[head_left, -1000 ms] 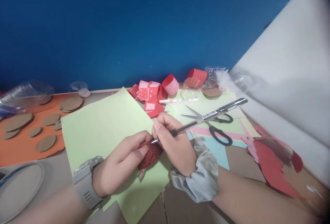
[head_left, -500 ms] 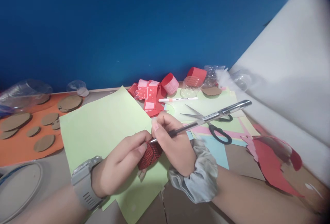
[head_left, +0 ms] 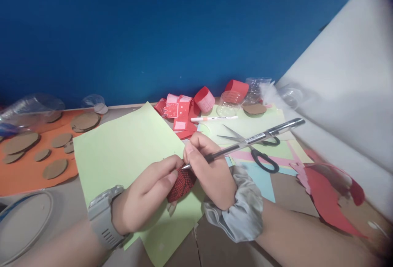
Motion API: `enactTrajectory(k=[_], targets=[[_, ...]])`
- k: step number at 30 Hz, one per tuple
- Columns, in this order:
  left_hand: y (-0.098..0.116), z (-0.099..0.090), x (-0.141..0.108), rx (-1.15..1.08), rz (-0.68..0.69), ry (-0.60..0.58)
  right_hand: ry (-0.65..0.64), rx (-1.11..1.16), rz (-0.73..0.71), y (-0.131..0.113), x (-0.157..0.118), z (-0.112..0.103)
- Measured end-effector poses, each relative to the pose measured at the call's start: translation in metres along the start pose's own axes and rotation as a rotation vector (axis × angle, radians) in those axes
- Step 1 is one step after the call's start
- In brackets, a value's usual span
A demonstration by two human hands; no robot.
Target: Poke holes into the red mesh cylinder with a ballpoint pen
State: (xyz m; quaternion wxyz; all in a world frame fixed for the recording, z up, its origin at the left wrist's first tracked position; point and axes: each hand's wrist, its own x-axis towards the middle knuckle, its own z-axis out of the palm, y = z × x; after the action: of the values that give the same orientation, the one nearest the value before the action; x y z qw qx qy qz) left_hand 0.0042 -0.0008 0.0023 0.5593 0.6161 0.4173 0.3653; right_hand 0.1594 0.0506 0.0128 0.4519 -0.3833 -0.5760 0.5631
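My left hand (head_left: 150, 193), with a grey watch at the wrist, pinches a small red and black patterned piece (head_left: 181, 185) between thumb and fingers. In my right hand (head_left: 211, 173), a scrunchie round its wrist, is a clear-barrelled black pen (head_left: 254, 138). The pen slants up to the right, and its metal tip is at the top edge of the red piece. My right fingertips are close beside my left ones. Under both hands lies a light green sheet (head_left: 129, 148). A small pale bit pokes out below the red piece.
Open black-handled scissors (head_left: 265, 160) and a white marker (head_left: 215, 118) lie on coloured papers at right. Behind are red paper rolls (head_left: 204, 99) and clear plastic cups (head_left: 229, 103). Cardboard discs (head_left: 55, 168) rest on orange paper (head_left: 18, 177) at left. Red paper (head_left: 325, 197) lies far right.
The whole view has shifted slightly, so everything sits a little further right. Both hands keep their hold, and the pen tip stays at the red piece's upper edge.
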Motion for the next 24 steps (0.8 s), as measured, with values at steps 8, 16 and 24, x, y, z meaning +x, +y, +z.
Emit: enactTrajectory(k=[8,16,24], targets=[[-0.0011,-0.0011,0.0014,0.035,-0.012,-0.003,0.0,0.009,0.01,0.0042,-0.0004,-0.0007],[0.0013,-0.0011,-0.0001,0.017,-0.019,-0.007,-0.011,0.006,-0.015,0.0027,0.0006,-0.0008],[0.0006,-0.0013,-0.0001,0.023,-0.014,-0.015,-0.018,-0.002,-0.023,0.0047,-0.0012,-0.001]])
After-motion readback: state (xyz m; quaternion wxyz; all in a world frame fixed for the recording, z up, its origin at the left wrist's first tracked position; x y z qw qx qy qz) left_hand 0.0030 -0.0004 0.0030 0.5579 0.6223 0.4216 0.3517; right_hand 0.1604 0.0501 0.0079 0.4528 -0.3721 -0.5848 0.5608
